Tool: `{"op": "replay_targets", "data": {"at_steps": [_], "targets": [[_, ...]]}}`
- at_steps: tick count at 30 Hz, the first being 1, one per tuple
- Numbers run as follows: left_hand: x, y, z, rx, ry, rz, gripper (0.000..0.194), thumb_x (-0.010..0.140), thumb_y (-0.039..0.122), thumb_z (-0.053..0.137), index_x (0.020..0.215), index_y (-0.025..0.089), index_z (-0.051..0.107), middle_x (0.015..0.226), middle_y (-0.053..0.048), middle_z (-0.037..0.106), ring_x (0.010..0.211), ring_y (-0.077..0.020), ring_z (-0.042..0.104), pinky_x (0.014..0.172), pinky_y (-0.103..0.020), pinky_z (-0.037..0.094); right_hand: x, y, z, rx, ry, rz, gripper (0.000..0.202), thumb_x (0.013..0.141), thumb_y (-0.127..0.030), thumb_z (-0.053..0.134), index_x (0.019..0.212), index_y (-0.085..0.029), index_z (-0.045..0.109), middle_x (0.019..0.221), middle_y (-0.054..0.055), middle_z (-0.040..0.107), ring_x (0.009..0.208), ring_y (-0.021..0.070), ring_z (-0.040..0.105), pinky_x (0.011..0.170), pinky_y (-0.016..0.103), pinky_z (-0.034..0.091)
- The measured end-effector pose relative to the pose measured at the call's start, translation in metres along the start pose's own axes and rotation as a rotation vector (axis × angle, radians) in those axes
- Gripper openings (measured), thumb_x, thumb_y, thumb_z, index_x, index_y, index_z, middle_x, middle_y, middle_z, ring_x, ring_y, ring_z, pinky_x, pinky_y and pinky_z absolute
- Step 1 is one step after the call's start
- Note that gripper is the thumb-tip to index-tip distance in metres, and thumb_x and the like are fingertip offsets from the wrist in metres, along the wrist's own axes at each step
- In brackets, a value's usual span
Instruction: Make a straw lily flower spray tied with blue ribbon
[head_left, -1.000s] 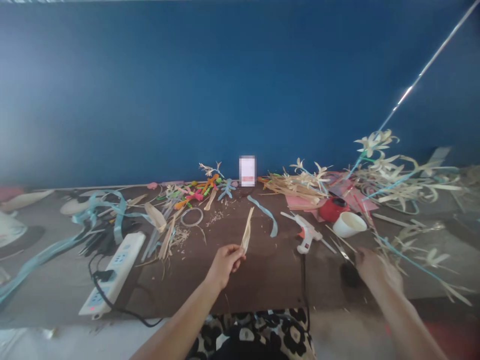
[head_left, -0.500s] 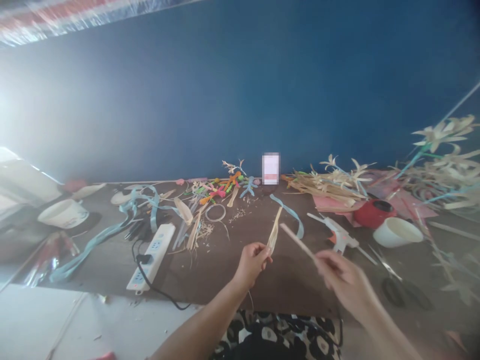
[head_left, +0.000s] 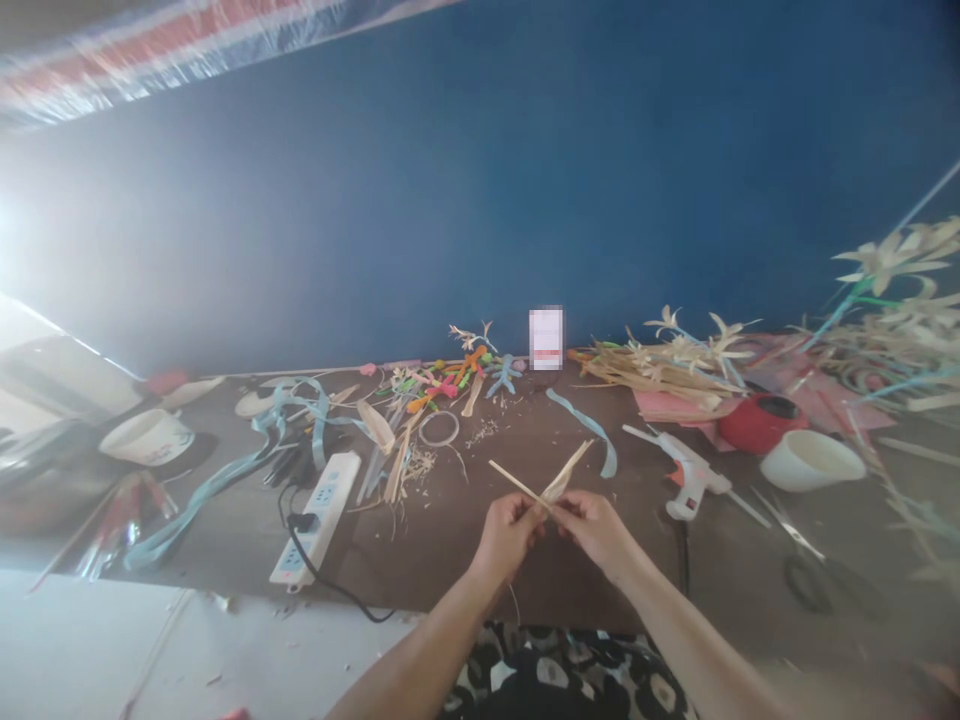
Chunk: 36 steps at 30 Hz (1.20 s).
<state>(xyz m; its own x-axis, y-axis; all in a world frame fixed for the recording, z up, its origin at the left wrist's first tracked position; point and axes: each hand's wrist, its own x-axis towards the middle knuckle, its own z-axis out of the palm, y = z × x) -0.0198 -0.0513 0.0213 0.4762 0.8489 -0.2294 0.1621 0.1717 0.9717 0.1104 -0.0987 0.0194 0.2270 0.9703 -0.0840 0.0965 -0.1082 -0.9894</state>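
My left hand (head_left: 508,538) is closed in a pinch on a pale dried husk strip (head_left: 568,472), whose tip points up and to the right. My right hand (head_left: 598,527) pinches a thin pale stick (head_left: 516,480) that slants up to the left. Strip and stick cross right at my fingertips, and both hands nearly meet there, just above the table (head_left: 442,540). Fingers cover the lower ends of both pieces. Beyond them lies a light blue ribbon piece (head_left: 589,425).
To the right are a glue gun (head_left: 690,480), scissors (head_left: 802,545), a white cup (head_left: 812,462) and a red round container (head_left: 761,422). On the left lie a power strip (head_left: 319,520), a long blue ribbon (head_left: 202,500) and a white bowl (head_left: 148,438). Husk scraps and colourful pieces lie behind.
My right hand has moved left with the stick and come up against my left hand. The stick now crosses the husk strip, where before the two were apart.
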Motion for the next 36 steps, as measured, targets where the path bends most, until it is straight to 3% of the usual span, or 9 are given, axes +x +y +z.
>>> {"op": "replay_targets", "data": {"at_steps": [7,15,22,25,28,30,32,34,36], "targets": [[0.007,-0.011,0.003,-0.018,0.058,-0.088,0.026,0.065,0.039,0.056,0.061,0.014,0.05,0.046,0.003,0.05,0.036,-0.0047,0.035,0.036,-0.018,0.022,0.006,0.001,0.003,-0.428,0.204,-0.113,0.021,0.072,-0.035,0.05,0.066,-0.022,0.065,0.058,0.003,0.062,0.053,0.0165,0.053,0.052,0.023,0.035],[0.006,-0.002,0.003,-0.076,0.076,-0.155,0.018,0.063,0.029,0.056,0.056,0.014,0.048,0.042,0.003,0.049,0.032,-0.0041,0.034,0.033,-0.018,0.02,0.033,0.005,-0.008,-0.53,0.293,-0.072,0.019,0.071,-0.034,0.049,0.071,-0.024,0.066,0.064,0.002,0.065,0.057,0.0164,0.057,0.052,0.023,0.035],[-0.015,-0.011,-0.002,-0.125,0.044,-0.204,0.014,0.061,0.025,0.055,0.056,0.015,0.048,0.041,0.004,0.048,0.03,-0.0035,0.033,0.032,-0.018,0.018,0.067,-0.006,-0.06,-0.453,0.427,-0.033,0.02,0.068,-0.032,0.051,0.074,-0.02,0.066,0.064,0.005,0.063,0.058,0.0175,0.056,0.051,0.024,0.035],[-0.018,-0.016,-0.009,-0.229,0.087,-0.199,0.018,0.061,0.029,0.057,0.056,0.015,0.047,0.043,0.004,0.047,0.031,-0.0029,0.033,0.033,-0.017,0.018,0.065,-0.014,-0.075,-0.366,0.437,-0.038,0.025,0.069,-0.036,0.05,0.078,-0.016,0.063,0.056,0.003,0.058,0.049,0.0138,0.053,0.045,0.022,0.034],[-0.012,-0.01,-0.015,-0.299,0.124,-0.183,0.021,0.061,0.032,0.058,0.056,0.015,0.046,0.044,0.004,0.046,0.033,-0.0032,0.033,0.034,-0.018,0.018,0.041,-0.015,-0.059,-0.188,0.34,-0.014,0.036,0.075,-0.043,0.042,0.092,-0.015,0.056,0.051,-0.001,0.053,0.036,0.0079,0.041,0.036,0.018,0.027],[-0.008,-0.003,-0.015,-0.294,0.128,-0.162,0.023,0.062,0.035,0.057,0.057,0.015,0.046,0.045,0.004,0.046,0.034,-0.0036,0.034,0.035,-0.018,0.019,0.018,-0.014,-0.038,0.208,0.07,0.11,0.041,0.074,-0.044,0.045,0.106,-0.018,0.048,0.049,-0.005,0.049,0.032,0.005,0.031,0.032,0.016,0.02],[-0.006,0.002,-0.012,-0.237,0.111,-0.138,0.024,0.064,0.037,0.056,0.059,0.015,0.047,0.045,0.004,0.045,0.035,-0.0041,0.034,0.035,-0.018,0.02,0.0,-0.011,-0.017,0.356,-0.199,0.223,0.044,0.073,-0.041,0.049,0.112,-0.021,0.044,0.048,-0.006,0.05,0.031,0.0036,0.027,0.032,0.015,0.017],[-0.006,0.003,-0.008,-0.142,0.076,-0.111,0.026,0.066,0.039,0.054,0.063,0.015,0.049,0.046,0.004,0.045,0.037,-0.0048,0.035,0.037,-0.018,0.021,-0.009,-0.008,-0.003,0.365,-0.278,0.252,0.038,0.072,-0.04,0.051,0.105,-0.02,0.051,0.048,-0.006,0.05,0.03,0.0024,0.024,0.032,0.015,0.015],[-0.008,0.002,-0.005,-0.034,0.05,-0.073,0.029,0.069,0.044,0.05,0.066,0.014,0.051,0.047,0.004,0.044,0.039,-0.0055,0.035,0.038,-0.019,0.022,-0.008,-0.005,0.005,0.316,-0.238,0.238,0.032,0.07,-0.041,0.053,0.091,-0.018,0.058,0.048,-0.006,0.05,0.03,0.002,0.025,0.031,0.016,0.014]]}}
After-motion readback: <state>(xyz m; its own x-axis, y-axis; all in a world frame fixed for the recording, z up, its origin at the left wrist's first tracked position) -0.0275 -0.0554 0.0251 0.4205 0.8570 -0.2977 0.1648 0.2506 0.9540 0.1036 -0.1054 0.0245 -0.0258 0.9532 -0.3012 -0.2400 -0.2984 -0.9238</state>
